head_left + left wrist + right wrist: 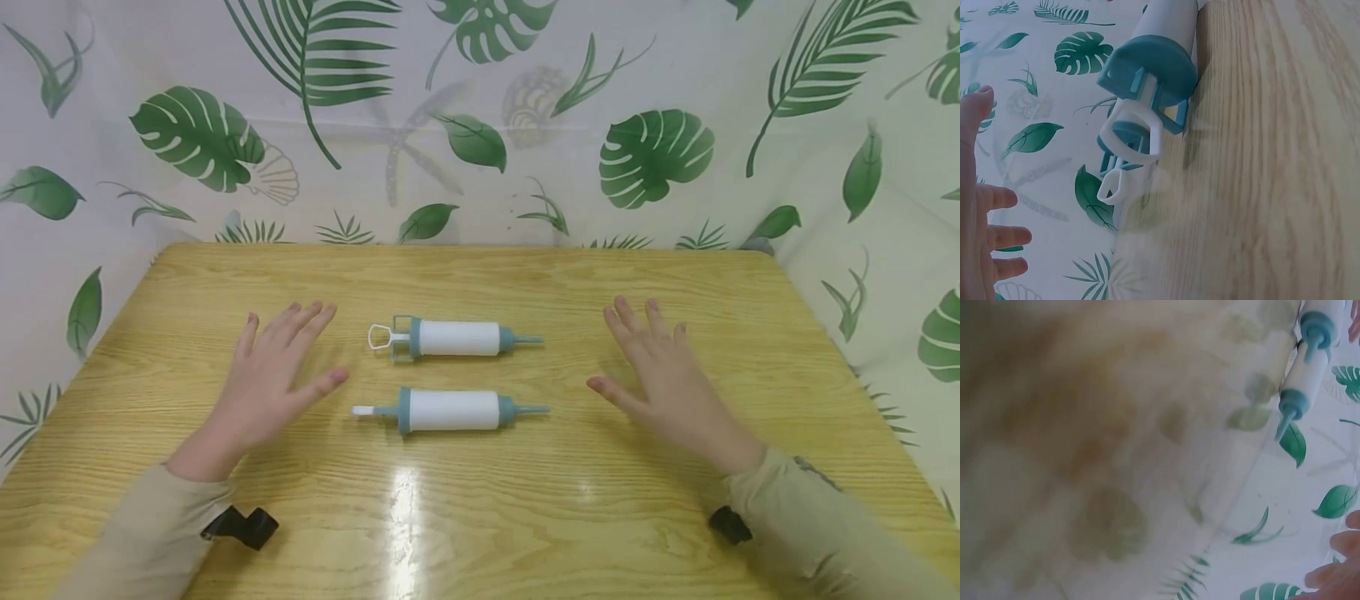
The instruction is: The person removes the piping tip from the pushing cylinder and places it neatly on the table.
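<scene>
Two large plastic syringes lie side by side on the wooden table, each with a white barrel, teal end caps and a thin teal nozzle pointing right. The farther syringe (459, 338) lies with its white ring handle and teal finger loops flat. On the nearer syringe (453, 410) the ring handle is seen edge-on; the left wrist view shows that handle (1155, 134) close up. To the left of both, my left hand (273, 367) is spread, fingers straight, touching neither. Opposite it, my right hand (663, 379) is spread too, apart from the nozzles.
The wooden table (600, 517) reaches back to a white cloth backdrop (555, 167) printed with green leaves. Both sleeves carry a black wrist mount, the left mount (257, 528) and the right mount (730, 525).
</scene>
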The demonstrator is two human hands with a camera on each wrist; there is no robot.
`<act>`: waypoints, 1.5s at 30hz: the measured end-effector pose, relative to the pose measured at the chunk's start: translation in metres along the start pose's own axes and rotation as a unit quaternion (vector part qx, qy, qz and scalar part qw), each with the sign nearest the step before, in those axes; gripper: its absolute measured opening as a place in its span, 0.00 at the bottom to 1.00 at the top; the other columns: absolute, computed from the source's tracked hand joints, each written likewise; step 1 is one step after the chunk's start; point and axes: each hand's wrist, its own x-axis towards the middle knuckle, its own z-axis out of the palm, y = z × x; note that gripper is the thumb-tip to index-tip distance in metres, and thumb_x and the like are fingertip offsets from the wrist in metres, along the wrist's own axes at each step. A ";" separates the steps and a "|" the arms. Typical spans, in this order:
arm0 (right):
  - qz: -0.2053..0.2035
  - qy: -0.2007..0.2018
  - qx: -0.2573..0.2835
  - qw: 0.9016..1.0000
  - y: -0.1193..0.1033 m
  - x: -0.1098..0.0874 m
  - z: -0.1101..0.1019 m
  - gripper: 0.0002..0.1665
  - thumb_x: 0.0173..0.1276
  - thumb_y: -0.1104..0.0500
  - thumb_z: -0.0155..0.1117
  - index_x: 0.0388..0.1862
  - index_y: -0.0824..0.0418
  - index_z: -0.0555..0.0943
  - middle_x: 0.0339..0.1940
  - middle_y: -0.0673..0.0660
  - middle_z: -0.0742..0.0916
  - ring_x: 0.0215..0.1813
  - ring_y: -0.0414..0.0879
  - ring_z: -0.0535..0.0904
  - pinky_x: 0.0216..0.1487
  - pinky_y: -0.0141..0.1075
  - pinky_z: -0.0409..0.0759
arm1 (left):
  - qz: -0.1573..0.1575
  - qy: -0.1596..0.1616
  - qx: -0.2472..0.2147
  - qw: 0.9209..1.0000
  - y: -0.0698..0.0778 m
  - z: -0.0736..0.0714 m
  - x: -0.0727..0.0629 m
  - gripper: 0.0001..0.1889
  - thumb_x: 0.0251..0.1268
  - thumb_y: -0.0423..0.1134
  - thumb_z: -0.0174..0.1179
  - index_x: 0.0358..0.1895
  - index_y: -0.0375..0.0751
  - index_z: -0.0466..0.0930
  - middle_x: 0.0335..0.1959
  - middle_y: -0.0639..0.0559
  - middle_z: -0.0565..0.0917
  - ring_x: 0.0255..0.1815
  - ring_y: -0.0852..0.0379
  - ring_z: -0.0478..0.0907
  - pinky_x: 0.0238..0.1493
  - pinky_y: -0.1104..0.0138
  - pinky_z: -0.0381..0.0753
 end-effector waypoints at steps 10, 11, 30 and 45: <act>-0.033 0.028 0.120 0.992 -0.016 0.002 0.009 0.41 0.72 0.47 0.55 0.77 0.59 0.52 0.76 0.57 0.57 0.76 0.55 0.47 0.73 0.52 0.43 | 0.034 0.002 -0.031 0.999 0.015 0.014 0.003 0.38 0.66 0.61 0.50 0.74 0.45 0.55 0.72 0.44 0.60 0.73 0.44 0.52 0.69 0.42 0.36; -0.025 0.020 0.137 0.990 -0.018 0.002 0.010 0.40 0.73 0.48 0.55 0.77 0.57 0.52 0.76 0.56 0.57 0.76 0.54 0.48 0.73 0.52 0.44 | 0.036 -0.001 -0.032 0.999 0.017 0.016 0.004 0.39 0.66 0.61 0.50 0.74 0.45 0.55 0.72 0.44 0.60 0.73 0.44 0.52 0.69 0.42 0.37; 0.036 -0.079 0.465 0.881 -0.041 0.017 0.016 0.23 0.73 0.56 0.57 0.65 0.60 0.73 0.62 0.55 0.78 0.63 0.48 0.74 0.58 0.35 0.74 | 0.083 -0.032 -0.118 0.989 0.042 0.031 0.013 0.41 0.56 0.62 0.62 0.70 0.46 0.63 0.70 0.49 0.65 0.70 0.45 0.59 0.64 0.42 0.57; 0.021 -0.105 0.435 0.894 -0.057 0.028 0.036 0.28 0.62 0.61 0.69 0.61 0.62 0.74 0.60 0.55 0.80 0.62 0.47 0.74 0.64 0.39 0.69 | 0.117 -0.036 -0.085 0.989 0.070 0.048 0.024 0.38 0.46 0.63 0.69 0.61 0.48 0.75 0.61 0.52 0.75 0.62 0.51 0.69 0.60 0.51 0.66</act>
